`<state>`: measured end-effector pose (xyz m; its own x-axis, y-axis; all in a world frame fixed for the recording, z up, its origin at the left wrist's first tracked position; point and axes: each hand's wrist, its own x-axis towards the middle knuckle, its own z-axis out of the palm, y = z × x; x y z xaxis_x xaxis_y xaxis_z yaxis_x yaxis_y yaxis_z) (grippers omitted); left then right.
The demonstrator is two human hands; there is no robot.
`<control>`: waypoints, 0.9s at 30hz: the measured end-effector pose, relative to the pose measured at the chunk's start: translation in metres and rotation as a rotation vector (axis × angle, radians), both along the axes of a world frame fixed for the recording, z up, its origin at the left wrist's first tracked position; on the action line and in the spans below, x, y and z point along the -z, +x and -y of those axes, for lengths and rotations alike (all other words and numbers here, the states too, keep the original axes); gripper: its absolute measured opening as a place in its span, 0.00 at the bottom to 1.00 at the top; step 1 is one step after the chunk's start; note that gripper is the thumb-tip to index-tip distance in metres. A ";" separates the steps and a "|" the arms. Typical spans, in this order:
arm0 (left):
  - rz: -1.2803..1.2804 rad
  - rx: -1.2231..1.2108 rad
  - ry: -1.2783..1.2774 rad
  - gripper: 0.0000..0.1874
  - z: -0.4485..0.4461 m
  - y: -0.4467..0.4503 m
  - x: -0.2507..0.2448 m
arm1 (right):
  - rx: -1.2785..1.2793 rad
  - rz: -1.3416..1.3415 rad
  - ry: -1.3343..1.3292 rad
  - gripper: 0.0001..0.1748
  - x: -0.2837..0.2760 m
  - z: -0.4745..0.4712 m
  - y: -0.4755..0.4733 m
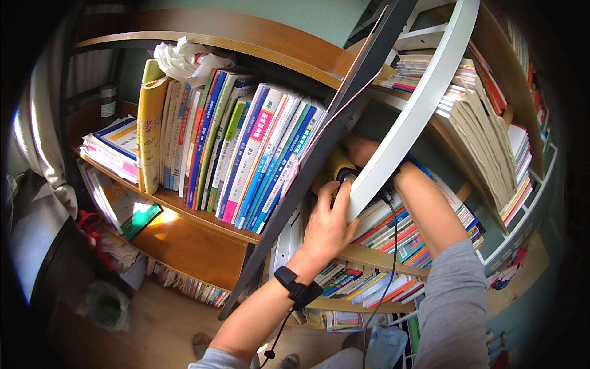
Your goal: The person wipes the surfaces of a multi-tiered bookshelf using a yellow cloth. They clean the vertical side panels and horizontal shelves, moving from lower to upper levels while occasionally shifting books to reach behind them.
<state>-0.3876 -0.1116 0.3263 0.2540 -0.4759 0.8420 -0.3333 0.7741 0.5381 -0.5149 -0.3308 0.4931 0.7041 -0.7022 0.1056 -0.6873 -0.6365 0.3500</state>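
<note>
My left hand (328, 221) reaches up to the lower end of a curved white metal rail (410, 108), its fingers bent at the rail's edge; whether they grip it is unclear. Behind the rail, my right hand (362, 150) reaches into the shelf and is partly hidden by the rail. A yellow cloth or glove-like item (340, 161) lies between the hands, touching or close to my right fingers. A black band with a small box is on my left wrist. A black cable (395, 240) hangs down from near my right wrist.
A dark upright post (318, 138) with a pink cord stands left of my hands. Books (249, 157) line the left shelf, with a crumpled white plastic bag (184, 60) on top. More books (396, 230) and paper stacks (484, 147) fill the right shelves. A bin (107, 306) stands on the floor.
</note>
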 end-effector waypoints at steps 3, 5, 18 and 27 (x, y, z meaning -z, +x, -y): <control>-0.006 0.006 0.008 0.47 -0.001 0.001 -0.001 | 0.098 -0.096 -0.081 0.25 -0.004 -0.010 0.005; -0.010 0.025 0.027 0.47 -0.001 0.000 -0.002 | 0.166 -0.066 0.018 0.25 -0.003 -0.006 0.003; 0.001 -0.001 -0.025 0.47 0.003 0.000 0.001 | -0.050 0.071 0.041 0.23 0.006 0.016 -0.002; -0.022 0.014 0.014 0.45 0.000 0.000 -0.001 | 0.178 -0.215 -0.110 0.16 0.001 -0.006 0.012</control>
<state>-0.3878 -0.1115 0.3272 0.2657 -0.4909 0.8297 -0.3105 0.7712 0.5557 -0.5030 -0.3248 0.4923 0.5855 -0.8092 0.0498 -0.6876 -0.4631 0.5593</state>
